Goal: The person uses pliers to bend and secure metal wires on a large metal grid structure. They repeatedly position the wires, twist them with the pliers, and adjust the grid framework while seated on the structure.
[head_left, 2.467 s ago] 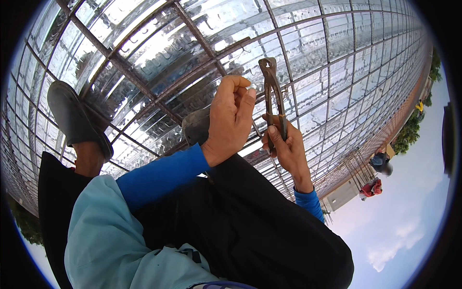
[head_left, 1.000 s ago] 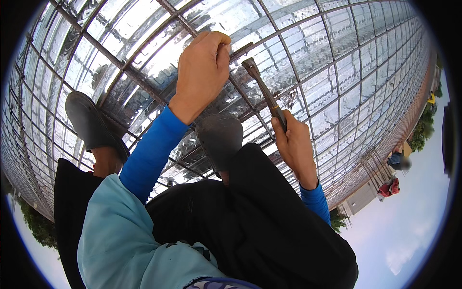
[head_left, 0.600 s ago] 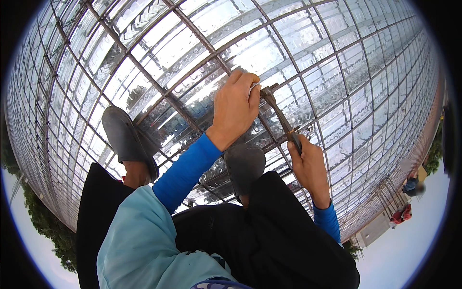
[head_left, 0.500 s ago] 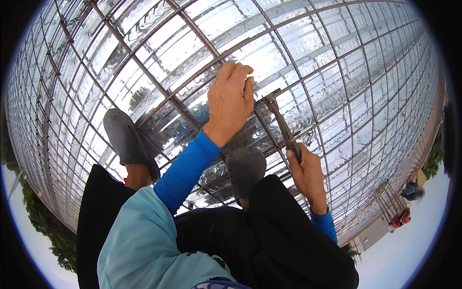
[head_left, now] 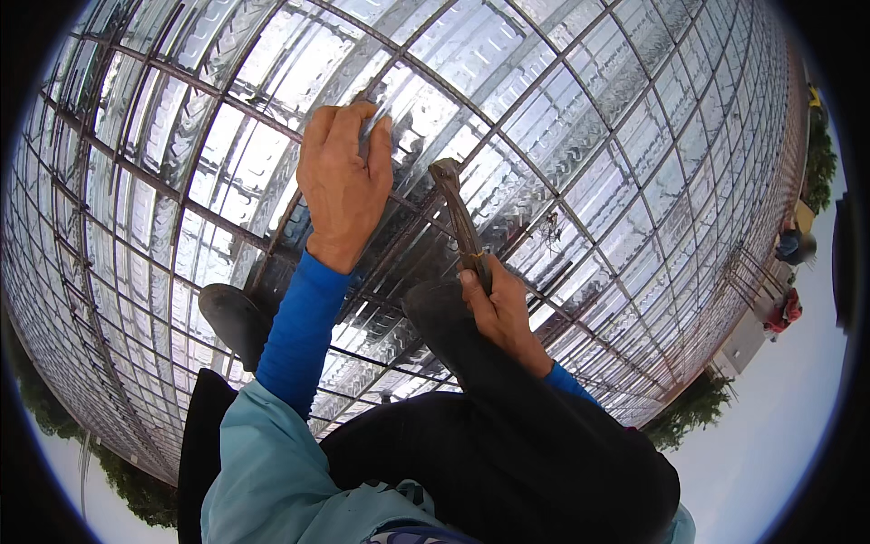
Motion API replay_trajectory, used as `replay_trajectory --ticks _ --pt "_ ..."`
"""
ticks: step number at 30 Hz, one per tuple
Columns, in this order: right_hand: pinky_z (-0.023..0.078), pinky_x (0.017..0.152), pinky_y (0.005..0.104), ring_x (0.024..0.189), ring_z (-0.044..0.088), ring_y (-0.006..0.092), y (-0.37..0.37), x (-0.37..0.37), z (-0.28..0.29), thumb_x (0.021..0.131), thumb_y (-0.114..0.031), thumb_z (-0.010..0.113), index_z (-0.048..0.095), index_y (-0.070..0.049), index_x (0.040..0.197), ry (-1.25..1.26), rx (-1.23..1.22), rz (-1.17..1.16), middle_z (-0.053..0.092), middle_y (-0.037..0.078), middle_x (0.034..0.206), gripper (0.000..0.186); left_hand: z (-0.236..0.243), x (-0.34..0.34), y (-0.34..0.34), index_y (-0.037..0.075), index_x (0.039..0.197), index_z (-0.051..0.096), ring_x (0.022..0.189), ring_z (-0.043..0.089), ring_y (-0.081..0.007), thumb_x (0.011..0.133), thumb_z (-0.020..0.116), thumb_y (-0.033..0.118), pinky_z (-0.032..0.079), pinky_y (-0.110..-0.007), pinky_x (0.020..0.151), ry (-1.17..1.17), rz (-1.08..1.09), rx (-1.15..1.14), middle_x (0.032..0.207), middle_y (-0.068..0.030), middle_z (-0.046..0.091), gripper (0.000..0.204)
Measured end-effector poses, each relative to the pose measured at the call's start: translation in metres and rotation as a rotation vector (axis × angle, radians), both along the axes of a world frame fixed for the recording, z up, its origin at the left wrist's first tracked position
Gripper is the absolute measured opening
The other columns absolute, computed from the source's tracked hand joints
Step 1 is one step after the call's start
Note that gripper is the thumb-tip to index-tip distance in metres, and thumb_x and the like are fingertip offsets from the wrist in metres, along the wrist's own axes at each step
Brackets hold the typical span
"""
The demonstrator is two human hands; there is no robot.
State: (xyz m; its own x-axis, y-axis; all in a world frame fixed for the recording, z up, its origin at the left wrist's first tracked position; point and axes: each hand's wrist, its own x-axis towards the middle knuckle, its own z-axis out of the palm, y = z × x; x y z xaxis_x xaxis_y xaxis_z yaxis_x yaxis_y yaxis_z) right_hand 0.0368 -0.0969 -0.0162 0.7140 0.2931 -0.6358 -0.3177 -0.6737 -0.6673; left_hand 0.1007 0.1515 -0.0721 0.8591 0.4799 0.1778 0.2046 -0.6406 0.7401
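"Where are your end-cutting pincers [head_left: 459, 213]?"
"Just above mid-view, head toward eleven o'clock. I'd judge them stiff and head-heavy, best held low on the handles [head_left: 469, 247]."
"Your hands?"
"My right hand [head_left: 503, 306], at five o'clock from them, grips those. My left hand [head_left: 343, 181], at ten, curls above the rebar grid [head_left: 444, 86]; whether it pinches anything, I can't tell."

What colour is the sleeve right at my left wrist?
The sleeve is bright blue there; it shows best in the head view, the only one.
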Motion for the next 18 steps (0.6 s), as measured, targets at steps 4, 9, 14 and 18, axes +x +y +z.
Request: replay_trajectory --ticks 4,9,14,18 --pt "0.047 0.057 0.046 0.066 0.066 0.0411 0.005 0.023 -0.004 0.104 -0.024 0.06 0.061 -0.003 0.112 -0.177 -0.127 0.031 0.066 0.019 0.076 0.023 0.017 -0.002 -0.044 0.001 0.102 0.069 0.074 0.065 -0.0331 0.094 0.074 0.014 0.05 -0.041 0.065 0.128 -0.211 -0.345 0.085 -0.0138 0.064 0.016" --pt "0.047 0.057 0.0461 0.064 0.067 0.0377 -0.008 0.021 -0.001 0.103 -0.024 0.061 0.059 -0.002 0.112 -0.195 -0.188 -0.107 0.065 0.017 0.073 0.024 0.017 -0.011 -0.083 0.003 0.101 0.069 0.077 0.067 -0.0327 0.093 0.074 0.013 0.052 -0.042 0.066 0.184 -0.387 -0.464 0.088 -0.0124 0.065 0.015" --pt "0.049 0.062 0.0395 0.066 0.065 0.0257 -0.049 -0.028 -0.008 0.103 -0.026 0.064 0.061 -0.001 0.107 -0.203 -0.242 -0.479 0.064 0.013 0.073 0.025 0.011 -0.025 -0.122 0.005 0.104 0.07 0.083 0.067 -0.0309 0.089 0.069 0.004 0.054 -0.041 0.068 0.057 -0.609 -0.376 0.092 -0.0093 0.064 0.016" --pt "0.05 0.066 0.0389 0.068 0.063 0.0223 -0.088 -0.04 -0.005 0.102 -0.024 0.065 0.062 0.001 0.103 -0.248 -0.392 -0.685 0.066 0.013 0.075 0.025 0.001 -0.008 -0.161 0.006 0.114 0.071 0.094 0.066 -0.0293 0.081 0.069 -0.001 0.057 -0.04 0.073 0.075 -0.888 -0.159 0.099 -0.0103 0.063 0.034"
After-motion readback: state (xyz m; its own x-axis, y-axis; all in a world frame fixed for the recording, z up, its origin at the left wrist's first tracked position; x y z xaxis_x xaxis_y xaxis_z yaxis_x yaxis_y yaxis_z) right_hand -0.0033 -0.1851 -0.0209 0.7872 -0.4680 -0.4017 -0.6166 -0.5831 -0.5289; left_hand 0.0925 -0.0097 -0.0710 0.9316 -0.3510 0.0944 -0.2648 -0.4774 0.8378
